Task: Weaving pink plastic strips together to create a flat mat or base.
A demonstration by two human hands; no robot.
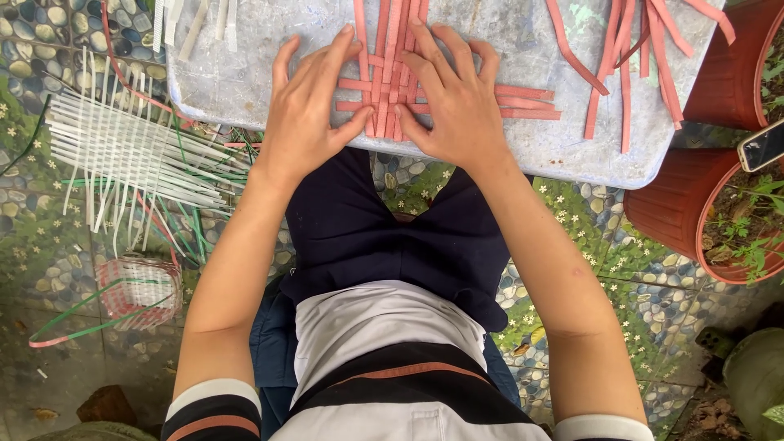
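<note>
- Nearest you, your lap in dark trousers sits over a pebble-patterned floor (572, 269), and a small pink and white woven basket (137, 291) rests on that floor to your left
- Beyond the basket lies a loose white strip mat (122, 155) with green strands trailing from it
- Your left hand (306, 114) lies flat, fingers spread, pressing the left edge of the pink woven strips (392, 86) on the grey board (523, 139)
- Your right hand (453, 102) lies flat too, fingers spread over the weave's right side, gripping nothing
- Further right, loose pink strips (629, 65) lie on the board, with two terracotta pots (678, 204) beside it
</note>
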